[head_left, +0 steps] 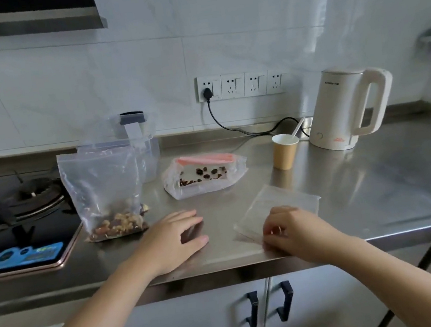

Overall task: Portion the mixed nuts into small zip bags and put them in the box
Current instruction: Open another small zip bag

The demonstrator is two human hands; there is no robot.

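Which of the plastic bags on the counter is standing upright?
The large clear zip bag with mixed nuts at its bottom, beside the stove. The pink-sealed bag of dark pieces and the empty clear bags lie flat.

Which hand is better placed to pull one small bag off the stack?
Right. The right hand already rests on the flat stack of clear small zip bags; the left hand lies apart, nearer the upright clear bag of mixed nuts.

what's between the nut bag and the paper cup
In the head view, the pink-zip bag lies on the counter between the nut bag and the paper cup.
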